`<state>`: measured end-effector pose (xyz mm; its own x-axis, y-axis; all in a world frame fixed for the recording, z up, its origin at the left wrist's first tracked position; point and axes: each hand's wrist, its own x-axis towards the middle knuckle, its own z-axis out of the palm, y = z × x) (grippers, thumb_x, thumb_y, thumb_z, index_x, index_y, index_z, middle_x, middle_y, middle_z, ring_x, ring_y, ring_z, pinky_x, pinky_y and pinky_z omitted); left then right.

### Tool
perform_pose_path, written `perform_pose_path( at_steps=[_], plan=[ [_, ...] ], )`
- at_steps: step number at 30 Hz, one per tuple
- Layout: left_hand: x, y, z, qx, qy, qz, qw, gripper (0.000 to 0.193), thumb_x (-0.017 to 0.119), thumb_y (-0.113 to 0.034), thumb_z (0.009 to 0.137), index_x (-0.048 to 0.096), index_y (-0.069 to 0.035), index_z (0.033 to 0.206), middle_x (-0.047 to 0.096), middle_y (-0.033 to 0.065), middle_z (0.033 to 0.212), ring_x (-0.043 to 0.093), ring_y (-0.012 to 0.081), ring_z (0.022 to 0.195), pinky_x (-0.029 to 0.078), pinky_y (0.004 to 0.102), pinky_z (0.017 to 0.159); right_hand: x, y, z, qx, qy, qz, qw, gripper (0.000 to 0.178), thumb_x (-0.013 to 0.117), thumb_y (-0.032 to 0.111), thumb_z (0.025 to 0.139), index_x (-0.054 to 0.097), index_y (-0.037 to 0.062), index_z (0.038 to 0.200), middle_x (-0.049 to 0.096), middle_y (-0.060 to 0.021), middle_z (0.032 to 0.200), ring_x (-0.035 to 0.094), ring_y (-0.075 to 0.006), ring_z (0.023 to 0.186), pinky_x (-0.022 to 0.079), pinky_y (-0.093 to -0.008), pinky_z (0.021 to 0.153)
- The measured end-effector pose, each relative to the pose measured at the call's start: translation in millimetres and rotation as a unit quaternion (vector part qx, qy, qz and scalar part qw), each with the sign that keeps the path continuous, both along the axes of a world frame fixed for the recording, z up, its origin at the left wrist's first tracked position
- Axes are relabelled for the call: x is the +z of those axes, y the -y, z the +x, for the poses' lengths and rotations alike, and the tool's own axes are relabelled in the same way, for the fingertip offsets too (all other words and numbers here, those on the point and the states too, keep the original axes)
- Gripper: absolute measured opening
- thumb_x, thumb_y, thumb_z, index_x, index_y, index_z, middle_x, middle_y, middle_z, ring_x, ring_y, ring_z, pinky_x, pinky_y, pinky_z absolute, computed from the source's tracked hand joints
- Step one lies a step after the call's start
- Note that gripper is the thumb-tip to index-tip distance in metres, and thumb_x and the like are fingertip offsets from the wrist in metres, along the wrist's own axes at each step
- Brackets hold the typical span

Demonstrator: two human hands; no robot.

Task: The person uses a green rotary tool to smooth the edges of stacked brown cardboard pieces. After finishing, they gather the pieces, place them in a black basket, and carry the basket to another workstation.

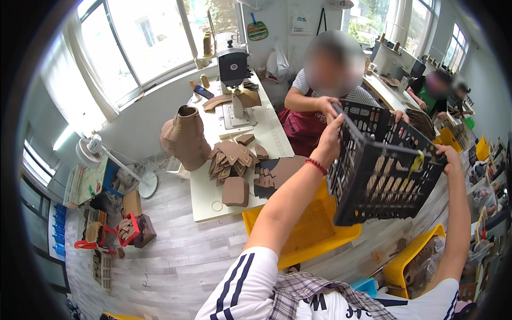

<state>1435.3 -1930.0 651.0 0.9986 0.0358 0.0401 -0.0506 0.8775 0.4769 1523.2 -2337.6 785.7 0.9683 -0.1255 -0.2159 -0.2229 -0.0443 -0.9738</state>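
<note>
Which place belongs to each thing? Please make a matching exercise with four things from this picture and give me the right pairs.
Things:
1. black slotted plastic crate
2. yellow plastic bin
3. grey sewing machine
4. stack of brown leather-like cut pieces

Places:
A. on the floor, under the lifted crate
B. at the far end of the white table, near the window
C. in the middle of the white table
D. held in the air by the left hand and the right hand

Pairs: 1-D, 2-A, 3-B, 4-C
</note>
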Motion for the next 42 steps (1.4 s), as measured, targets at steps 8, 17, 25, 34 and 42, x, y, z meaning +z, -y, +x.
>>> perform_pose_path(
  at_steps=[8, 17, 25, 34, 42],
  plan=[
    [12, -95, -98, 0.174, 0.036, 0.215, 0.96, 0.042, 0.057, -0.018, 0.093, 0.05, -0.001, 0.13, 0.057, 0.0101, 0.124, 0.053, 0.0181, 0.113, 0.04, 0.0333, 0.096, 22, -66, 48, 0.046, -0.126, 0.061, 0.989, 0.024, 0.051, -0.001, 0.071, 0.054, 0.0055, 0.094, 0.06, -0.0065, 0.071, 0.065, -0.0267, 0.061, 0.06, -0.0433, 0.06],
    [-98, -192, -338, 0.296, -0.181, 0.22, 0.912, 0.036, 0.053, -0.012, 0.093, 0.05, 0.002, 0.126, 0.058, 0.0147, 0.119, 0.061, 0.0239, 0.103, 0.051, 0.0356, 0.089, 48, -244, 33, 0.144, -0.003, 0.073, 0.987, 0.022, 0.067, 0.027, 0.079, 0.058, 0.0073, 0.082, 0.062, -0.0006, 0.064, 0.056, -0.0092, 0.047, 0.05, -0.0228, 0.043],
    [-214, -253, -554, 0.344, -0.4, 0.168, 0.833, 0.036, 0.056, -0.012, 0.091, 0.051, 0.002, 0.125, 0.06, 0.0141, 0.113, 0.064, 0.0235, 0.094, 0.054, 0.0357, 0.079, 70, -373, -35, 0.09, 0.148, 0.069, 0.983, 0.03, 0.071, 0.033, 0.08, 0.06, 0.007, 0.089, 0.062, -0.0014, 0.077, 0.057, -0.0113, 0.064, 0.048, -0.0235, 0.055],
    [-336, -319, -836, 0.394, -0.55, 0.058, 0.734, 0.034, 0.056, -0.014, 0.089, 0.055, -0.001, 0.121, 0.063, 0.0118, 0.107, 0.063, 0.0201, 0.086, 0.053, 0.0341, 0.072, -122, -482, -299, 0.18, 0.311, -0.085, 0.929, 0.039, 0.058, 0.019, 0.095, 0.052, 0.0035, 0.13, 0.054, 0.005, 0.088, 0.044, -0.0036, 0.07, 0.035, -0.0187, 0.06],
    [-324, -385, -1048, 0.522, -0.635, -0.005, 0.569, 0.035, 0.058, -0.016, 0.089, 0.056, -0.003, 0.121, 0.064, 0.0096, 0.105, 0.062, 0.0185, 0.088, 0.05, 0.0309, 0.074, -378, -576, -519, 0.412, 0.175, -0.236, 0.863, 0.013, 0.062, 0.01, 0.089, 0.066, 0.0001, 0.096, 0.061, -0.001, 0.082, 0.052, -0.0081, 0.07, 0.043, -0.0232, 0.062]
  ],
)
